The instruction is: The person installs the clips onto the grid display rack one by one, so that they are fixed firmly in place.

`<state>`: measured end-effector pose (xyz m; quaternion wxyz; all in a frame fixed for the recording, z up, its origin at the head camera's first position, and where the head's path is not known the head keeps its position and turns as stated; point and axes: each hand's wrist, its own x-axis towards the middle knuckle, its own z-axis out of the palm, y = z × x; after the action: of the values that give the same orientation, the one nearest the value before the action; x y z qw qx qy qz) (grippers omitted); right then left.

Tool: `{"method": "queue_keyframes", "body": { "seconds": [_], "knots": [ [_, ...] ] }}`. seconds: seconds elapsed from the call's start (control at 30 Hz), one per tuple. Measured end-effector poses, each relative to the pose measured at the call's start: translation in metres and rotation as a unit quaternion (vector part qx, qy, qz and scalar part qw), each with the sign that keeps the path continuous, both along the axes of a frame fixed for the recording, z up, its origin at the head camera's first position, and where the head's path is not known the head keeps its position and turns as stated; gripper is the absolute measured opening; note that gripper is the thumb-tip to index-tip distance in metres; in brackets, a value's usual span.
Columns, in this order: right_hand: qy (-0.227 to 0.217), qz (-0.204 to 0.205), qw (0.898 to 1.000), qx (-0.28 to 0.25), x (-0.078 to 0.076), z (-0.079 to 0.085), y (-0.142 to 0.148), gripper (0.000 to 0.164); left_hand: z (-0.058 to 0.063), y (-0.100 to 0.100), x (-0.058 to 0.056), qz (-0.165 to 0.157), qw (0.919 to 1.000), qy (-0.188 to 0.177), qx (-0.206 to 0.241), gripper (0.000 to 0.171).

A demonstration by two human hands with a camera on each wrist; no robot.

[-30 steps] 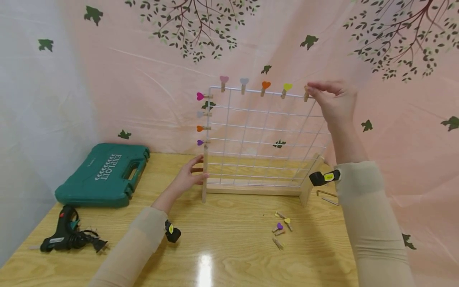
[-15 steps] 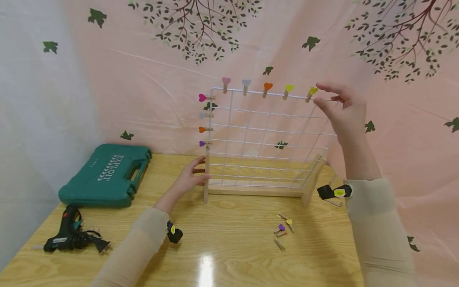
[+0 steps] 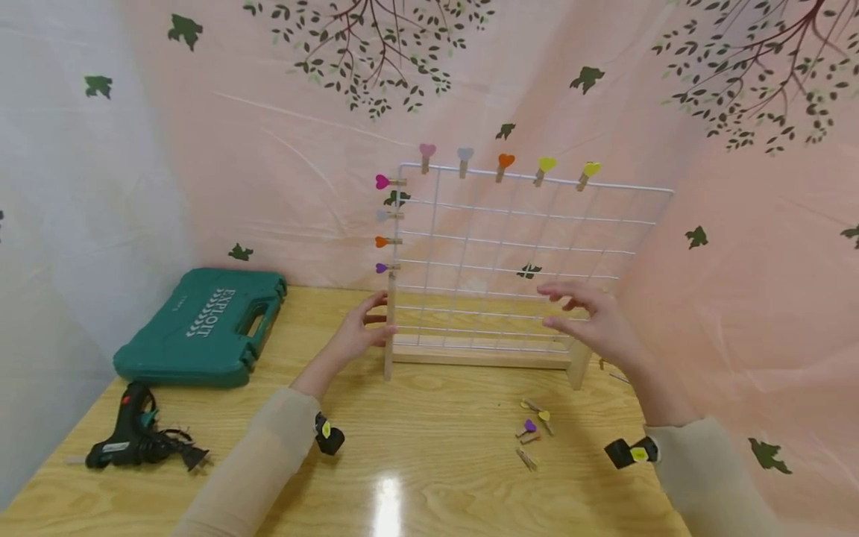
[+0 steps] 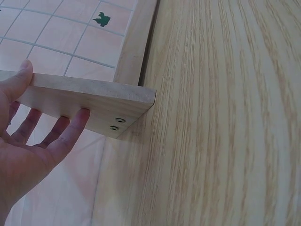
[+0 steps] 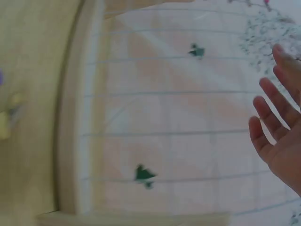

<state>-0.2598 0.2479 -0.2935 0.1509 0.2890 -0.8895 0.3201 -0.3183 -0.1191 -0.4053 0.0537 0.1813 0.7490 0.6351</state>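
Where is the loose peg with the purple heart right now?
In the head view, the purple-heart peg lies right of centre on the table, among other loose pegs in front of the wire rack.

Dark-green hard plastic case (image 3: 201, 328) with pale "EXPLOIT" lettering on a yellowish wood-grain table (image 3: 443, 485), black pistol-shaped glue gun (image 3: 124, 440) with bundled black cord near it, pale pink backdrop (image 3: 302, 201) printed with leafy branches behind

A craft corner: wooden table (image 3: 443, 432), glue gun (image 3: 126, 429), green case (image 3: 201, 328), tree-printed backdrop (image 3: 315, 201).
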Motion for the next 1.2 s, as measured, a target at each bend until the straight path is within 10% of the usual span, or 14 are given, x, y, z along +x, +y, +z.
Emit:
{"method": "queue_keyframes", "body": {
  "seconds": [0.27,0.53,0.87,1.2],
  "knots": [
    [-0.088,0.055,0.993,0.057,-0.014,-0.092,0.036,0.045,-0.001,-0.001,0.001,0.005,1.0000,-0.003,-0.005,0.069],
    [-0.146,0.128,0.978,0.076,-0.020,-0.145,0.045,0.030,0.001,-0.001,0.003,0.009,0.9998,0.006,-0.018,0.069],
    [-0.208,0.133,0.963,0.105,-0.032,-0.163,0.037,0.022,0.003,-0.001,0.003,0.007,0.9998,0.004,-0.017,0.070],
    [-0.226,0.134,0.957,0.120,-0.039,-0.162,0.035,0.016,-0.021,-0.003,-0.015,0.018,0.9996,0.014,-0.018,0.072]
  ]
}}
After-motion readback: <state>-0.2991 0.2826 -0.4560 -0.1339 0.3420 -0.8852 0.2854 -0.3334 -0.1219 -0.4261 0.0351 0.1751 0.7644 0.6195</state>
